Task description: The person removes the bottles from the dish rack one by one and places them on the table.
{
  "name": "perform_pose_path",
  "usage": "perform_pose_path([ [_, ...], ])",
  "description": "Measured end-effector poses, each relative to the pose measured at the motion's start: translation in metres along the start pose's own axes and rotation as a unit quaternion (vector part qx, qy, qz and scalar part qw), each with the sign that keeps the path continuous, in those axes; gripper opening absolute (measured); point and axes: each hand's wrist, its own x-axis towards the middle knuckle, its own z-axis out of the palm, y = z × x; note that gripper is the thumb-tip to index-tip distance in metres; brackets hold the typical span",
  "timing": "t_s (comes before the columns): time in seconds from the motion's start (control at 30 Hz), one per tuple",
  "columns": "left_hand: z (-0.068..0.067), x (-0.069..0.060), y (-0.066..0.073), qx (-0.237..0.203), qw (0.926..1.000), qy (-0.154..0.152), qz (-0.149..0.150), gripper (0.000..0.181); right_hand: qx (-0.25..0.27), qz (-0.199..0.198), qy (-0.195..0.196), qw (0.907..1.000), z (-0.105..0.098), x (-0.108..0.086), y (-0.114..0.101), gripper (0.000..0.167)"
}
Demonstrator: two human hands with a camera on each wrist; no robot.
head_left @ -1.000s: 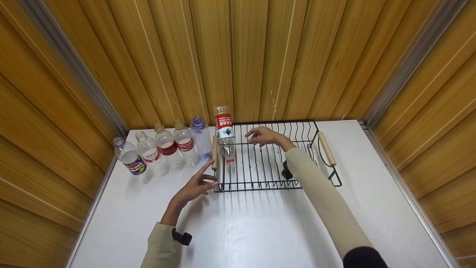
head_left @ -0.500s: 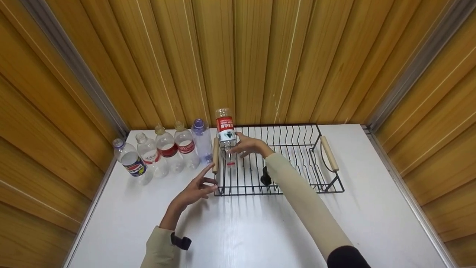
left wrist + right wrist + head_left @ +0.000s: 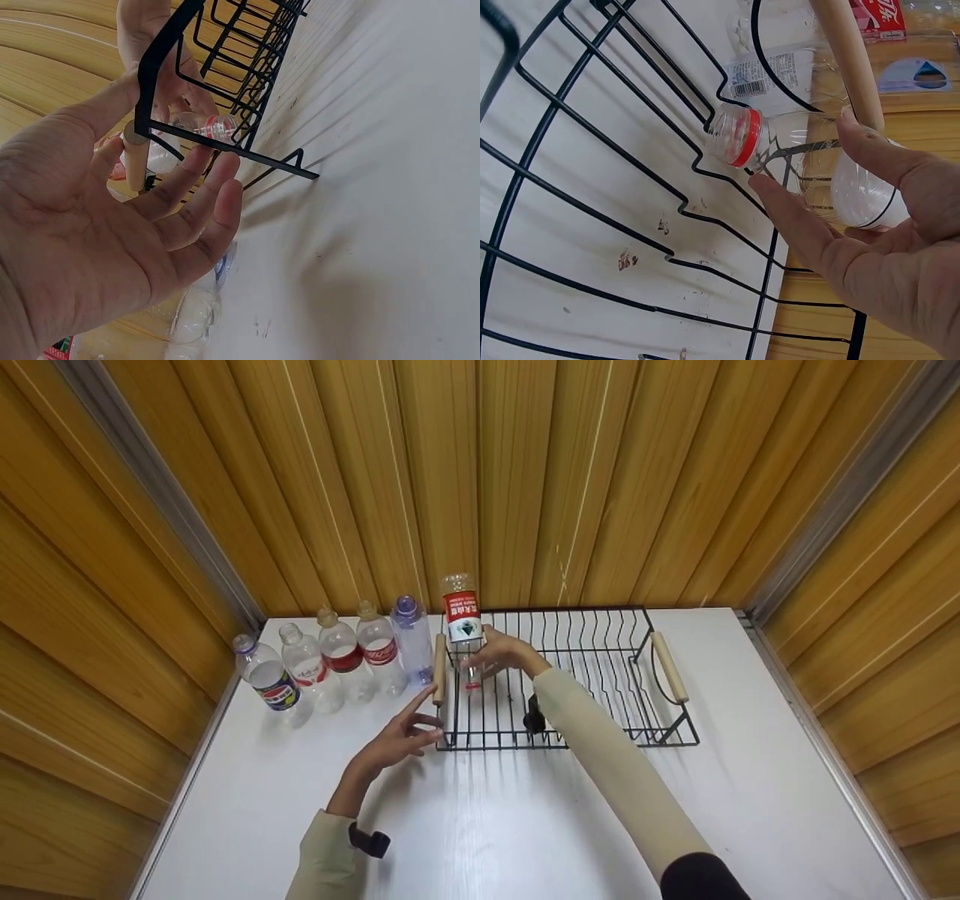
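Observation:
A clear plastic bottle (image 3: 463, 615) with a red and white label stands upside down at the left end of a black wire dish rack (image 3: 555, 651). Its red-ringed neck (image 3: 739, 136) points down between the wires. My right hand (image 3: 504, 652) has thumb and fingers around the lower part of this bottle, just above the neck. With loosely extended fingers, my left hand (image 3: 394, 741) touches the rack's left end, one fingertip near the left wooden handle (image 3: 439, 669). In the left wrist view, several fingertips (image 3: 225, 169) lie against the black end bar.
Left of the rack, several uncapped bottles stand upright in a row, from a bottle with a blue label (image 3: 276, 686) to a purplish bottle (image 3: 412, 641). The rack's right wooden handle (image 3: 669, 667) is at its far end. Yellow wood-patterned walls (image 3: 517, 487) enclose the white table (image 3: 510, 825).
My right hand has come left and down from above the rack's middle to the upside-down bottle and closed round it. The left hand stays at the rack's end.

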Motion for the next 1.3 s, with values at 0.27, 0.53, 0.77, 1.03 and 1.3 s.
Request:
perform_pose_path([
  [0.27, -0.001, -0.003, 0.002, 0.001, 0.9999, -0.009, 0.004, 0.086, 0.005, -0.013, -0.003, 0.9999, -0.015, -0.022, 0.001, 0.073],
  [0.53, -0.001, 0.003, 0.003, 0.0, 1.0, -0.006, 0.007, 0.085, -0.01, -0.031, 0.01, 0.9994, -0.042, -0.054, 0.0, 0.084],
  [0.77, 0.0, 0.004, 0.003, 0.001, 1.0, -0.003, -0.007, 0.084, -0.018, -0.038, 0.022, 0.9988, -0.058, -0.08, 0.012, 0.081],
  [1.03, 0.003, -0.001, 0.0, -0.004, 1.0, -0.003, -0.008, 0.084, -0.016, -0.039, 0.025, 0.9988, -0.069, -0.107, 0.029, 0.087],
  [1.3, 0.001, -0.003, 0.001, -0.01, 0.9999, -0.008, -0.01, 0.085, -0.061, -0.056, 0.031, 0.9961, -0.081, -0.13, 0.041, 0.083],
])
